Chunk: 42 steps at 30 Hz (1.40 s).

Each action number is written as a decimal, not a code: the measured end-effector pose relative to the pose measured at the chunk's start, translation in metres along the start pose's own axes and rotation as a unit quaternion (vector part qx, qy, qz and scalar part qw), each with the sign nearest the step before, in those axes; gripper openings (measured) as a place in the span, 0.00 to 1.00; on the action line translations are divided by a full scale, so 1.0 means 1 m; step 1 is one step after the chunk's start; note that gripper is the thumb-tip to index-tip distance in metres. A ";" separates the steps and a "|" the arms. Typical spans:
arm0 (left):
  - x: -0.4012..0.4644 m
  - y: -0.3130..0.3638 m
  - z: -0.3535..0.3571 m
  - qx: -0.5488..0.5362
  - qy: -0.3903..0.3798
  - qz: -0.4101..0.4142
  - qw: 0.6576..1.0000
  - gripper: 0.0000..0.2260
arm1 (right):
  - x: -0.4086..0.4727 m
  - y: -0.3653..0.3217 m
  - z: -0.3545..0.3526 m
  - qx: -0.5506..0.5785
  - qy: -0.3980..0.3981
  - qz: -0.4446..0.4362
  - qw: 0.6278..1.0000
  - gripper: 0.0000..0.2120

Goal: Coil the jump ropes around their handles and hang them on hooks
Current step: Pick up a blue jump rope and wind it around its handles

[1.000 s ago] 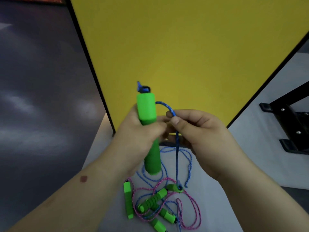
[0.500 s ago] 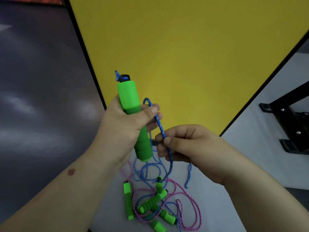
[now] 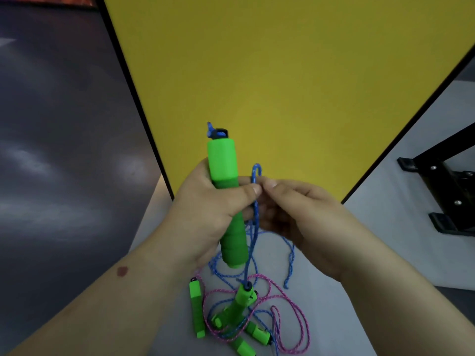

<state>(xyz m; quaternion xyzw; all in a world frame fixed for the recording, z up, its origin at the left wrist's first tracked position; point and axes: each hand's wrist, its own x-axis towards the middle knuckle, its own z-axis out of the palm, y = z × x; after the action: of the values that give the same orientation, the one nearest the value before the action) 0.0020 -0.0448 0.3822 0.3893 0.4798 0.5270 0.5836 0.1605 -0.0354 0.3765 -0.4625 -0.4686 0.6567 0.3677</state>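
Spare green handles (image 3: 197,308) and pink rope (image 3: 288,327) lie tangled on the table (image 3: 401,242). Above, the left hand (image 3: 208,214) clasps an upright green handle (image 3: 226,199) (grip closed around it); the right hand (image 3: 295,214) pinches the blue rope (image 3: 255,196) beside it.

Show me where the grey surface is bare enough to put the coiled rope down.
Bare grey surface lies right of the right hand, toward the black stand. Below the hands it is crowded: pink rope and loose green handles tangle there.
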 end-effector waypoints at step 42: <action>-0.001 -0.010 -0.002 -0.006 -0.096 -0.029 0.995 0.22 | 0.000 -0.005 0.005 0.022 0.109 -0.082 0.990 0.08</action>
<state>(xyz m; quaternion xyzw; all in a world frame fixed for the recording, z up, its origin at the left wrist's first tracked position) 0.0020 -0.0472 0.3725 0.4210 0.4293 0.4727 0.6442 0.1561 -0.0356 0.3820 -0.4828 -0.4473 0.5800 0.4799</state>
